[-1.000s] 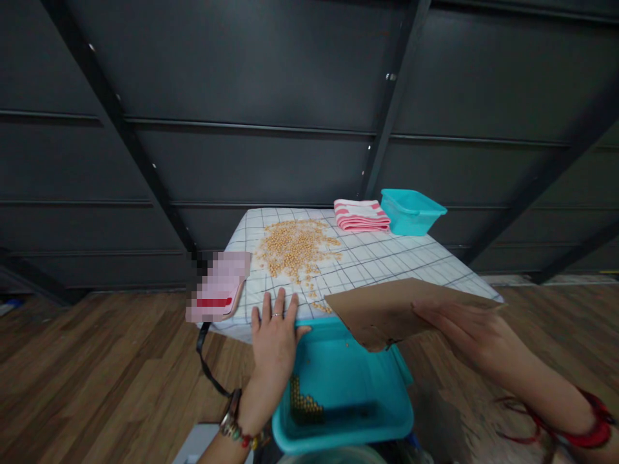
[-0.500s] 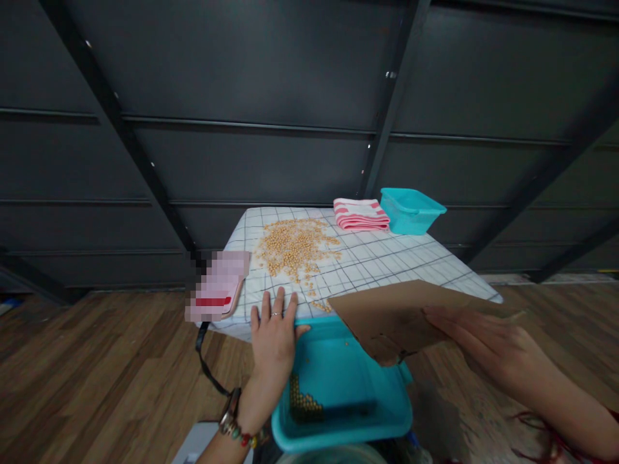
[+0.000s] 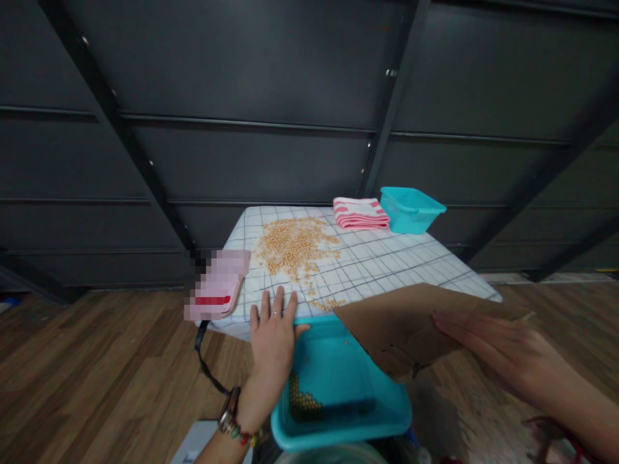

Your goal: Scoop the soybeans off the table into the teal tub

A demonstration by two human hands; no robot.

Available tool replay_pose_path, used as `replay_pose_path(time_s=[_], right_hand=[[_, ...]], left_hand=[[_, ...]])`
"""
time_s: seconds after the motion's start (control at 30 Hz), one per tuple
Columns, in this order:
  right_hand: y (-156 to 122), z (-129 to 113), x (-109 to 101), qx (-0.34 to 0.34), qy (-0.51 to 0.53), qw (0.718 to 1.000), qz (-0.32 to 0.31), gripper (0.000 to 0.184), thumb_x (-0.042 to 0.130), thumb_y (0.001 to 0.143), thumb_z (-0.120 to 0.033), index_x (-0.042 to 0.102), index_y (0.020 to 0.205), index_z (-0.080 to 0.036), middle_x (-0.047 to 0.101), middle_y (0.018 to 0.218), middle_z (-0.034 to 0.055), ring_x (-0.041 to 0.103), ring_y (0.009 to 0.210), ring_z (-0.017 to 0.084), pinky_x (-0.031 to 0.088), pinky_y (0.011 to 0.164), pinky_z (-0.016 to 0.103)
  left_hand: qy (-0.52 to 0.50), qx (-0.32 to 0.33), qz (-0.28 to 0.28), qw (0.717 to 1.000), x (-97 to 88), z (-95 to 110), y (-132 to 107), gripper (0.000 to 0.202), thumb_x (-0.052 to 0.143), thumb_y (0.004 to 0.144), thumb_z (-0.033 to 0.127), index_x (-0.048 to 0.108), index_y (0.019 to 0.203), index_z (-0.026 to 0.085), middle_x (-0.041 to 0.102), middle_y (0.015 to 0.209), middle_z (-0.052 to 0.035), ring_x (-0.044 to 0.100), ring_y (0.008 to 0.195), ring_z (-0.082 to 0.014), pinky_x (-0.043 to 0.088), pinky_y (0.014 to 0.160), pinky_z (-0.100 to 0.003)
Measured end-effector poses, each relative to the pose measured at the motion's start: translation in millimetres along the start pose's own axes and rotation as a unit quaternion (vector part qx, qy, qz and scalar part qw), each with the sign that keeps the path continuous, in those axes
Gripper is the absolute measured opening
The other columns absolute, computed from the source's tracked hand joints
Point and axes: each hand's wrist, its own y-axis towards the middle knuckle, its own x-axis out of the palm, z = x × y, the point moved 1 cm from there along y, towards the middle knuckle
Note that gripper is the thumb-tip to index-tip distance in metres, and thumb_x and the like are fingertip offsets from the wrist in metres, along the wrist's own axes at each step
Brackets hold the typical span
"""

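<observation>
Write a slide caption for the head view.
Left hand by the near tub, right hand holding cardboard, beans spread on cloth.

Head view, forward and down over tablecloth (image 3: 387, 264).

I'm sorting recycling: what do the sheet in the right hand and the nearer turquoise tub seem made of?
Brown sheet: probably cardboard, matte, as its colour and flat stiffness suggest. Nearer turquoise tub: likely moulded plastic, smooth with slight sheen, given its even colour and rounded corners.

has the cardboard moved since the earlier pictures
Yes: the cardboard, in the right hand, has shifted rightward and nearer the person, judged against the checked tablecloth.
</observation>
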Motion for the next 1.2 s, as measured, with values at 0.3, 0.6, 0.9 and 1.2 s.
replay_pose_path(time_s=[0.3, 0.6, 0.9, 1.2], right_hand=[[13, 4, 15, -0.012, -0.043, 0.999, 0.018, 0.037, 0.034, 0.085, -0.003, 0.051, 0.117, -0.014, 0.069, 0.088, 0.0076, 0.065, 0.077, 0.016, 0.053, 0.066, 0.026], [17, 13, 22, 0.000, -0.044, 0.999, 0.004, 0.033, 0.032, 0.087, -0.005, 0.056, 0.106, -0.014, 0.069, 0.089, 0.0069, 0.065, 0.080, 0.016, 0.054, 0.067, 0.025], [20, 6, 19, 0.009, -0.018, 1.000, 0.006, 0.034, 0.035, 0.086, -0.005, 0.053, 0.114, -0.016, 0.068, 0.093, 0.0073, 0.065, 0.084, 0.017, 0.054, 0.071, 0.026], [23, 0, 15, -0.015, -0.016, 1.000, 0.016, 0.029, 0.035, 0.087, -0.003, 0.054, 0.106, -0.012, 0.069, 0.090, 0.0093, 0.065, 0.081, 0.017, 0.054, 0.068, 0.026]], left_hand=[[-0.012, 0.007, 0.011, 1.000, -0.5, 0, -4, 0.053, 0.054, 0.077, 0.038, 0.045, 0.127, 0.025, 0.044, 0.136, -0.0118, 0.036, 0.127, -0.0348, 0.035, 0.098, -0.057], [-0.004, 0.004, 0.008, 1.000, -1.3, 0, -7, 0.054, 0.055, 0.076, 0.038, 0.044, 0.128, 0.024, 0.043, 0.137, -0.0115, 0.036, 0.127, -0.0345, 0.034, 0.099, -0.056], [-0.005, 0.005, 0.017, 1.000, -1.1, 0, -6, 0.051, 0.052, 0.078, 0.036, 0.044, 0.127, 0.027, 0.043, 0.137, -0.0109, 0.036, 0.127, -0.0334, 0.034, 0.099, -0.056], [-0.010, 0.002, 0.003, 1.000, -2.6, 1, -4, 0.054, 0.054, 0.076, 0.039, 0.046, 0.127, 0.024, 0.044, 0.137, -0.0120, 0.036, 0.126, -0.0349, 0.034, 0.099, -0.056]])
